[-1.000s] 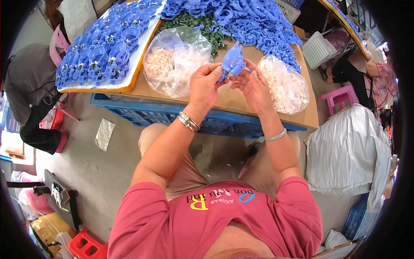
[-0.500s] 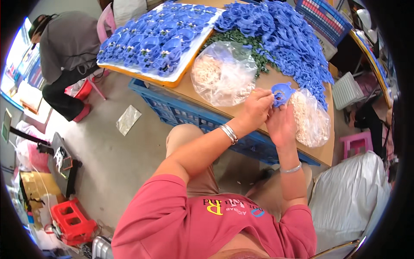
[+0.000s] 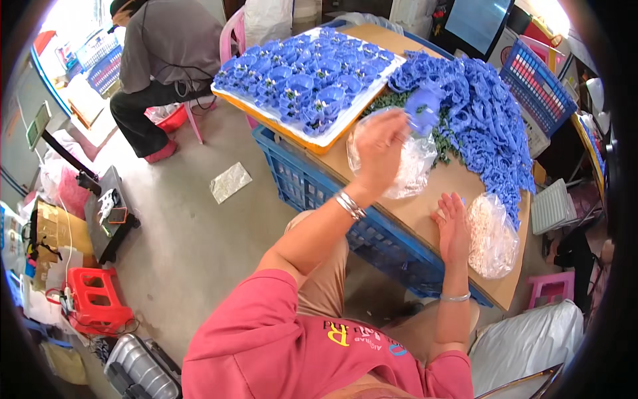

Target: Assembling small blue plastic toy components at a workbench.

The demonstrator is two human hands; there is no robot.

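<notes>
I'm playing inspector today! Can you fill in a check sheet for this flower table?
Surface: brown tabletop resting on a blue crate.
Job's things: blue fabric flower; tray of blue flowers; flower pile.
Clutter: two clear bags of pale bits.
Hands: left hand raised, pinching the flower; right hand flat on the table.
Cables: some by the red stool.
Surroundings: seated person; concrete floor.
</notes>
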